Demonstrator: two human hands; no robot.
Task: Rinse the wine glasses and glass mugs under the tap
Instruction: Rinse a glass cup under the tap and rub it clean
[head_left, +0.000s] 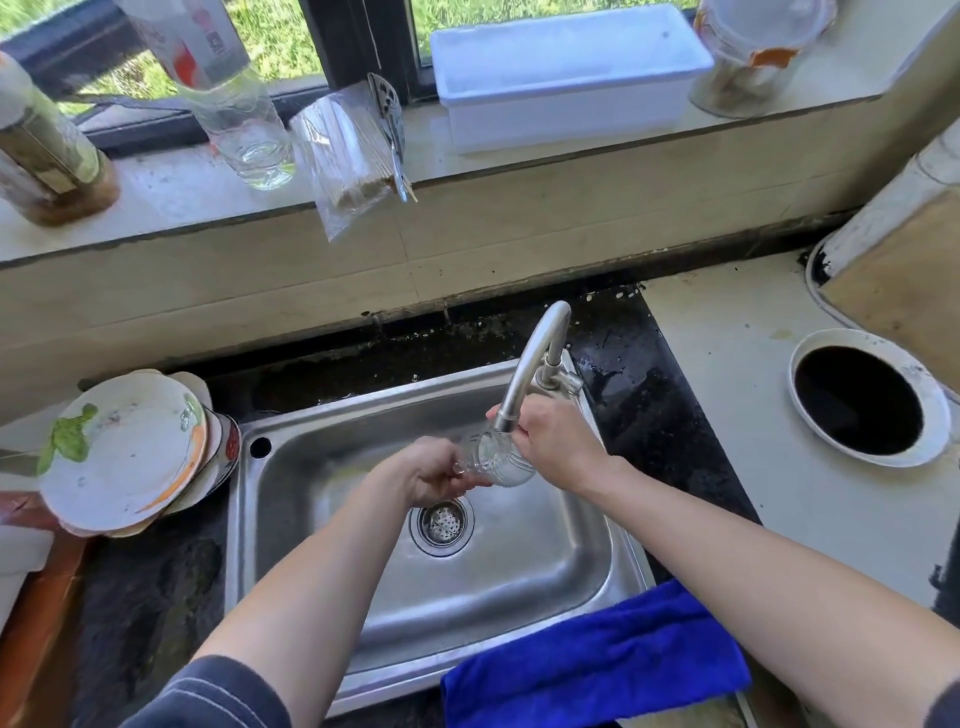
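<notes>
Left hand (434, 470) and right hand (556, 441) both curl round a ribbed glass mug (501, 462) under the tap (535, 358), above the steel sink (311, 467). Stacked plates (124, 452) crowd the dark table (145, 597) at 9 o'clock. A blue cloth (597, 660) drapes the sink's 5 o'clock rim.

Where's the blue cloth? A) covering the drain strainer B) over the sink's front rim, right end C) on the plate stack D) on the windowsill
B: the blue cloth lies over the front rim of the sink at its right end, clear of the drain strainer, while the left hand and right hand hold the glass under the tap.
</notes>
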